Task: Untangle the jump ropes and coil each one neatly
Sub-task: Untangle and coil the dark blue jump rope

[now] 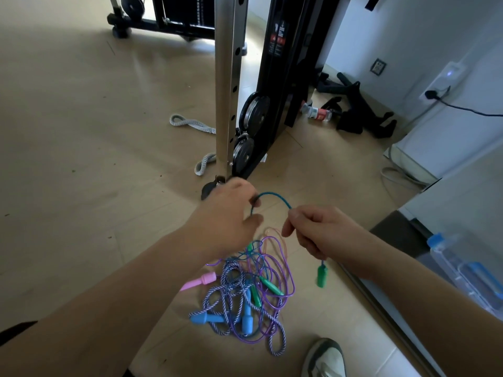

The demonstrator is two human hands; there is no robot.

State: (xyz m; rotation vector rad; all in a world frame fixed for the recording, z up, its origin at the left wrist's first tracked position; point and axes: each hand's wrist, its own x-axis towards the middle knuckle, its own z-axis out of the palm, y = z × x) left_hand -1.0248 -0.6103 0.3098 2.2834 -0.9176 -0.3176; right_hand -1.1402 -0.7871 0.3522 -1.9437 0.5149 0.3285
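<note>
A tangle of jump ropes [245, 297] lies on the floor below my hands: a purple cord, a blue-and-white braided rope, blue handles [206, 319], green handles [269, 285] and a pink handle [200, 280]. My left hand [226, 216] pinches a thin blue rope [275, 198]. The rope arches across to my right hand [318, 231], which grips it too. Below my right hand a green handle [321, 276] of that rope dangles. From my left hand the blue rope runs down into the tangle.
A gym machine's metal upright [227, 91] and black frame with weight plates [254, 110] stand just beyond my hands. Grey straps [190, 122] lie on the floor. My shoe [325, 359] is at the bottom right. A water bottle [462, 270] and ledge are on the right.
</note>
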